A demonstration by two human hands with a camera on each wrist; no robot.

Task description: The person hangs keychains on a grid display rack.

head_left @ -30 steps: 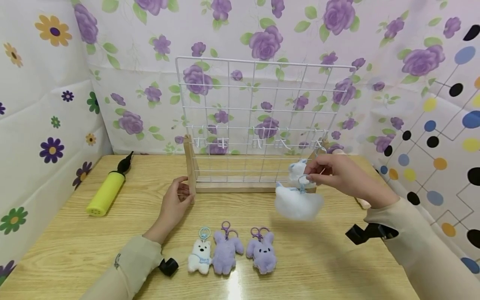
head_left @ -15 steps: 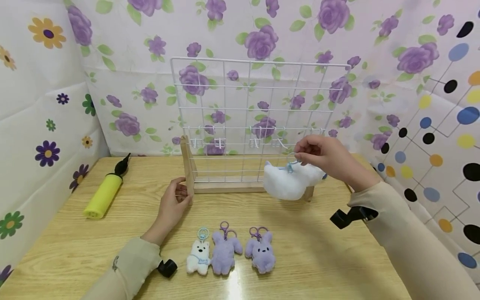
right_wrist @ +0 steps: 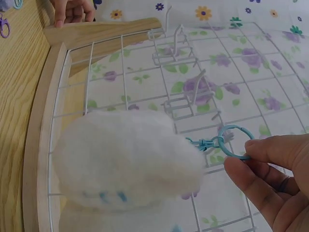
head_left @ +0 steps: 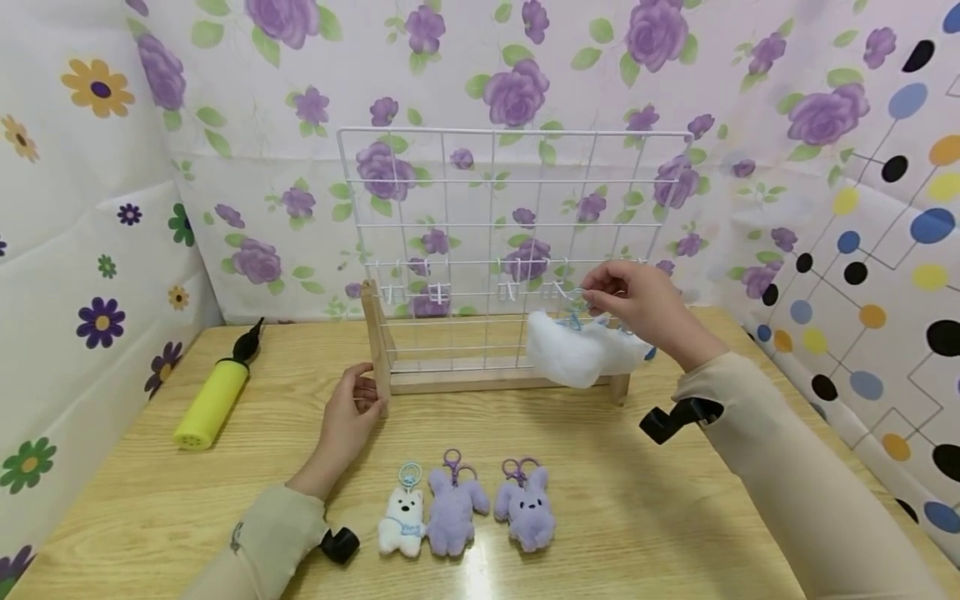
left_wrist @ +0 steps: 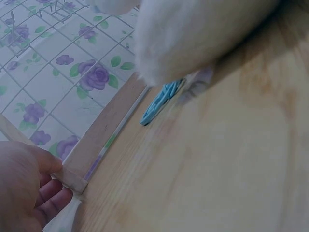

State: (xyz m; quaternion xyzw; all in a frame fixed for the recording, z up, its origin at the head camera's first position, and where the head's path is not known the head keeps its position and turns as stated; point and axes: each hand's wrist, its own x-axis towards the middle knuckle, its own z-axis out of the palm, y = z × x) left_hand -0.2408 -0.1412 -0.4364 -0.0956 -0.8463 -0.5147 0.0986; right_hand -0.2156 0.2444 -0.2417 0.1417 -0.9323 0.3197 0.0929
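My right hand (head_left: 633, 304) pinches the light-blue ring (right_wrist: 236, 141) of a white plush keychain (head_left: 566, 350) between thumb and index finger. The plush hangs in front of the white wire grid rack (head_left: 491, 225), its ring close to a white hook (head_left: 555, 290) in the head view. Behind and to its right, another white plush (head_left: 622, 350) partly shows. My left hand (head_left: 351, 408) grips the left end of the rack's wooden base (head_left: 465, 383), thumb at the front, fingers curled by the upright. The left wrist view shows that hand (left_wrist: 29, 186) at the wood's corner.
Three plush keychains lie on the table in front: a white bear (head_left: 402, 525), a purple plush (head_left: 452, 517) and a purple bunny (head_left: 528, 512). A yellow hand pump (head_left: 213, 400) lies at the left. More hooks (head_left: 438, 292) hang along the grid. Patterned cloth (head_left: 840, 200) surrounds the table.
My right hand has moved left and up with the white plush keychain, bringing its ring close to a hook. My left hand has stayed at the base; the view has shifted slightly.
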